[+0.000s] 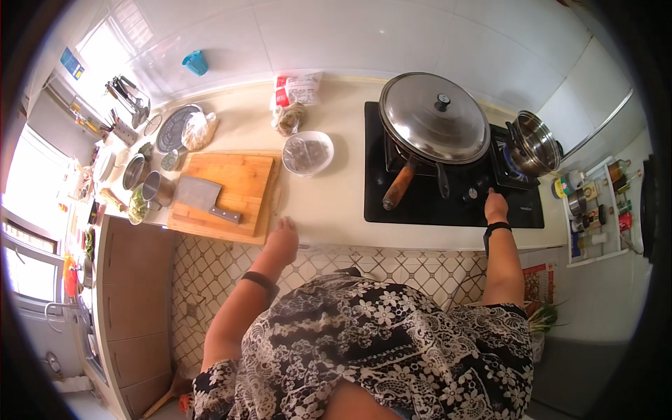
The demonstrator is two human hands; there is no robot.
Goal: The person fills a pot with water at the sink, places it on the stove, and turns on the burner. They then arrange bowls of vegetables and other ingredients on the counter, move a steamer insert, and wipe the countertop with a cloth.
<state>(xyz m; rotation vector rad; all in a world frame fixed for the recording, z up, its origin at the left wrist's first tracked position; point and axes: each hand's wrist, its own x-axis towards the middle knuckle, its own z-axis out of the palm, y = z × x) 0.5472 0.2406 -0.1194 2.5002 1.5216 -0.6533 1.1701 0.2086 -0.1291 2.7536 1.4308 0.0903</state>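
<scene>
My right hand (496, 207) is at the right control knob of the black gas hob (430, 212); the fingertips cover the knob, so their grip is hidden. Blue flame shows under a steel pot (533, 144) on the right burner. A wok with a domed steel lid (434, 118) sits on the left burner, its wooden handle (399, 185) towards me. My left hand (283, 241) rests at the counter's front edge, holding nothing visible, just right of the wooden cutting board (244, 173). A cleaver (202, 195) lies flat on the board. A white bowl (307, 153) with plastic film stands behind the left hand.
Left of the board stand a metal cup (157, 189), a steel bowl (136, 172) and a bowl of cut greens (138, 206). Plastic bags (199, 131) lie further back, near a utensil rack (128, 102). A white rack (598, 215) of bottles and jars is at the far right.
</scene>
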